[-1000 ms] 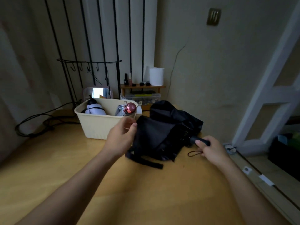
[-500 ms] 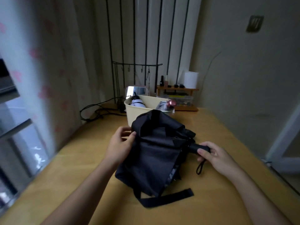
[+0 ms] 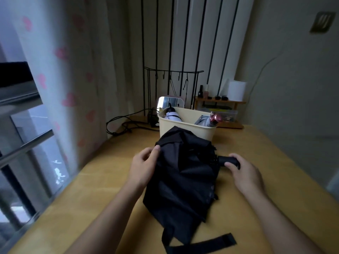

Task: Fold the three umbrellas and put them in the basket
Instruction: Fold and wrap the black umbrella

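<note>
**Last umbrella on the table, two already in the basket**

A half-collapsed black umbrella [image 3: 183, 171] lies loose and unrolled at the middle of the wooden table [image 3: 275, 162]. Its closing strap [image 3: 201, 243] trails toward the near edge. The person's left hand [image 3: 145, 165] pinches the canopy fabric at its left side, thumb on top. The right hand [image 3: 245, 171] is curled round the stubby black handle [image 3: 227, 160], which points toward the right edge. Just behind the umbrella, toward the far edge, stands the cream plastic basket [image 3: 185, 129]. It holds a folded white umbrella [image 3: 172, 115] at its left end and a grey umbrella [image 3: 207, 121] with a shiny pink knob at its right end. A small mirror [image 3: 169, 102] stands behind the basket, and black cables [image 3: 124, 123] lie at the far left corner.
</note>
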